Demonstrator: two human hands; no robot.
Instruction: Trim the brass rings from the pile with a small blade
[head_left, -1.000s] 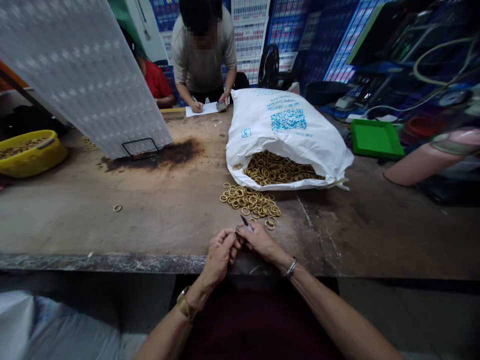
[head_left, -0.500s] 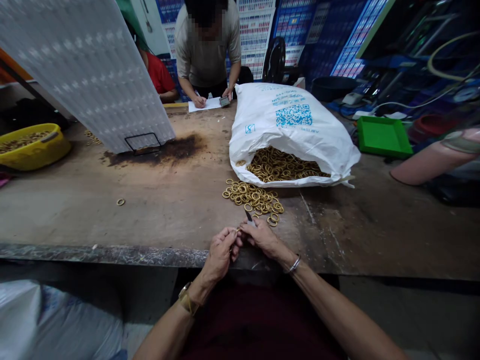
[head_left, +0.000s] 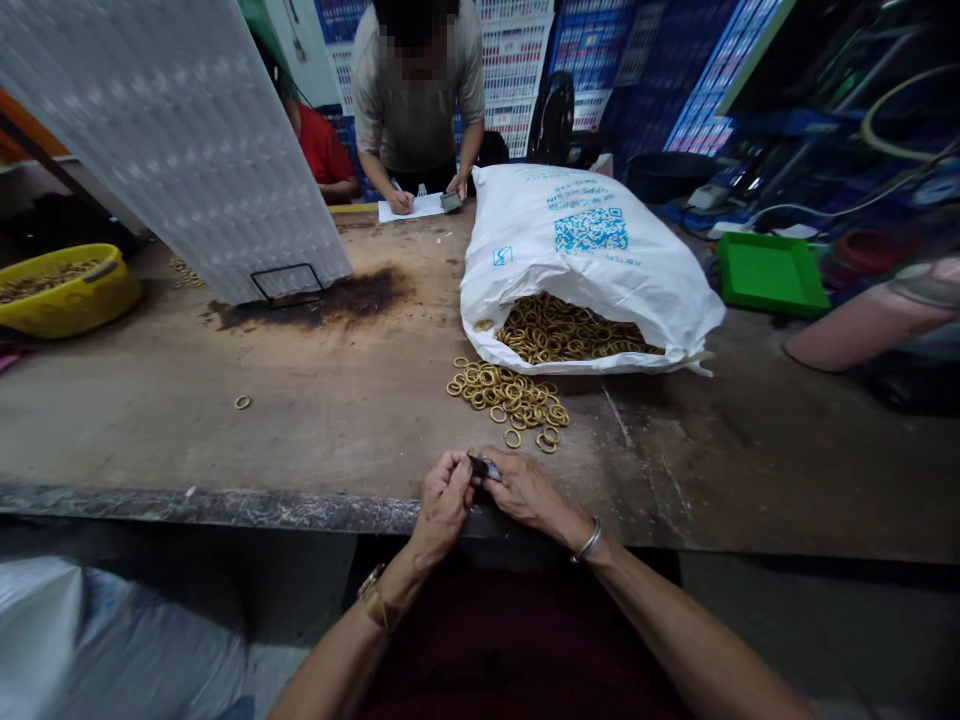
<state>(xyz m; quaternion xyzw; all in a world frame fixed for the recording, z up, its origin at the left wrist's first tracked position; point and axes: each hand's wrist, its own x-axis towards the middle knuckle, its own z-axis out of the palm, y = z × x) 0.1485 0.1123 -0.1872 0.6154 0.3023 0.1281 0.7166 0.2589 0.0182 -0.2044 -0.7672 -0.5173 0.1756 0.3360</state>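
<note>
My left hand is closed at the table's front edge, its fingertips pinching a small gold ring that is mostly hidden. My right hand is closed on a small knife, whose dark blade points left and meets the ring at my left fingertips. Just beyond my hands, a loose pile of gold rings lies on the wooden table. Behind the pile, a white sack lies on its side, its mouth open towards me and full of more rings.
A single ring lies left of centre. A yellow basin and a leaning translucent panel stand at left. Across the table a person writes on paper. At right are a green tray and a pink cylindrical object.
The knife in my right hand has swung down from pointing away to pointing left, its blade now at the ring in my left fingertips.
</note>
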